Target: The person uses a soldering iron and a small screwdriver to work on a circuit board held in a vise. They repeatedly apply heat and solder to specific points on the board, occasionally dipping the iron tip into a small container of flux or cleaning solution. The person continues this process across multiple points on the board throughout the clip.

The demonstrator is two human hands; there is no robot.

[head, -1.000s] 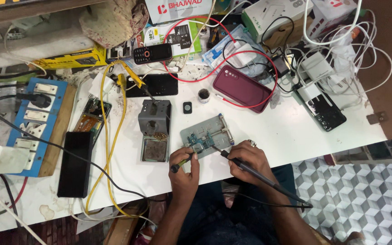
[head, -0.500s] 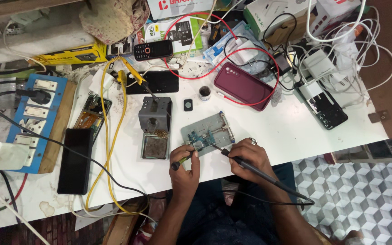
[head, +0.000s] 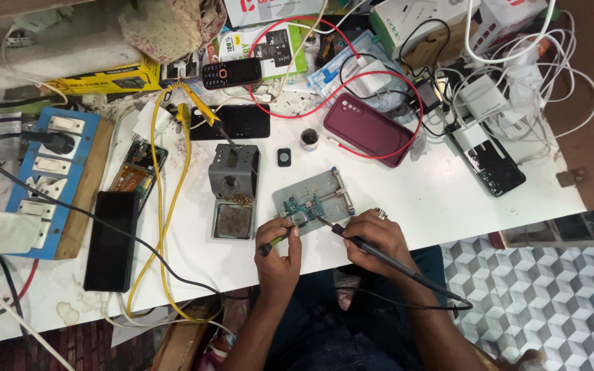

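Nearest to me, my left hand (head: 280,249) is closed in a pinch grip on a thin dark tool (head: 273,243) with a greenish tip, its point angled up toward the circuit board (head: 300,208). My right hand (head: 374,239) is wrapped in a pen-style grip around the soldering iron (head: 364,246); its tip touches the circuit board, and its black cord trails back over my forearm toward my lap. There is a ring on 1 finger of that hand.

The circuit board sits clamped in a grey metal holder (head: 316,198) lying flat on the white table (head: 421,199), just beyond both hands and close to the near edge.

Just left of the holder stands a grey soldering stand (head: 234,192) with a dirty sponge tray in its base. Behind the holder lie a small black square part (head: 284,157) and a small dark pot (head: 309,139). Farther back rests a maroon phone case (head: 369,130), ringed by a red wire (head: 290,31).

To the far left, a black phone (head: 111,239) lies face down beside a blue switchboard (head: 41,180), with a yellow cable (head: 163,227) looping past them. At the back edge, a small black keypad phone (head: 232,73) sits among boxes and a tangle of white cables (head: 517,75).
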